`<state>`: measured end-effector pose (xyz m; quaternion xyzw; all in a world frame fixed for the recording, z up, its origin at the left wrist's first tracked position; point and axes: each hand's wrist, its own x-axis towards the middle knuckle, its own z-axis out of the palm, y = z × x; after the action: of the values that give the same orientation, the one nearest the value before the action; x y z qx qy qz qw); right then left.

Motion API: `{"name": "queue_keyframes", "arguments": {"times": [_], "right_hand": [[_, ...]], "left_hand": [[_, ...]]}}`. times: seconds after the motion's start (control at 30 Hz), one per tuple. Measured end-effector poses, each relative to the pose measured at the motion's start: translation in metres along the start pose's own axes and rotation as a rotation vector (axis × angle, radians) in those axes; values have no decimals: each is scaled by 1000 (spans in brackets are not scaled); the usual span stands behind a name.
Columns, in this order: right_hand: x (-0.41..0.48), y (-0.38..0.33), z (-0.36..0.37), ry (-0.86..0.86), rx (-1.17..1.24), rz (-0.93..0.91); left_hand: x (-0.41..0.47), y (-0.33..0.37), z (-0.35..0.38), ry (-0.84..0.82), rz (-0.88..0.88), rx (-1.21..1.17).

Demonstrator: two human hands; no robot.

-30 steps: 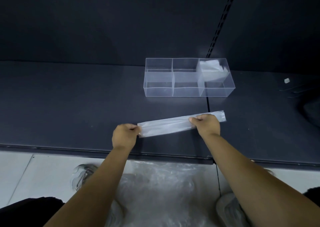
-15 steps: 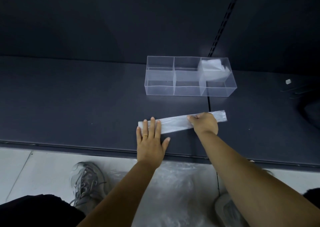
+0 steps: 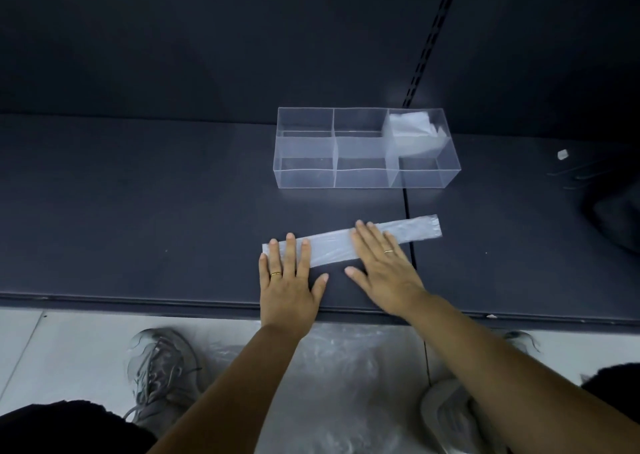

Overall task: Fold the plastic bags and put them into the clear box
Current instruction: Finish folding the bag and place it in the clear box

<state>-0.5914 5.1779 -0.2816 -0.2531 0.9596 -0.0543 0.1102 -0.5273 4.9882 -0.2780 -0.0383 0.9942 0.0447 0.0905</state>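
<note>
— What do we have on the left?

— Open dark shelf (image 3: 138, 211) from the frame's border up to our left hand (image 3: 287, 280). It lies flat, fingers straight and a little spread, with three fingertips pressing the left end of the folded plastic bag (image 3: 332, 247). The heel of the palm sits at the shelf's front edge (image 3: 138, 297).

— And the bag?

— We see a long narrow strip lying flat and rising slightly toward the right. It crosses the seam (image 3: 405, 204) between two shelf panels. Our right hand (image 3: 384, 266) is flat too, fingers straight and close together, pressing the strip past its middle. The strip's right end shows bare beyond the fingers.

— Where is the clear box (image 3: 304, 173)?

— Behind the strip and apart from it, with bare shelf between. Its rightmost compartment holds white folded bags (image 3: 410, 126).

— Farther right?

— More open shelf with a small white scrap (image 3: 563, 155). At the border there is a dark shape (image 3: 616, 218) we cannot identify.
</note>
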Motion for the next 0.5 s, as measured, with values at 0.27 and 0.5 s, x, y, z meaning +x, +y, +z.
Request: {"name": "queue_keyframes", "arguments": {"times": [0.27,0.5], "right_hand": [[-1,72,-30,176,236,327],[7,110,-60,228,425,489]], "left_hand": [[0,-1,0,8,-7,18],[-1,2,-5,11,1,23]]}}
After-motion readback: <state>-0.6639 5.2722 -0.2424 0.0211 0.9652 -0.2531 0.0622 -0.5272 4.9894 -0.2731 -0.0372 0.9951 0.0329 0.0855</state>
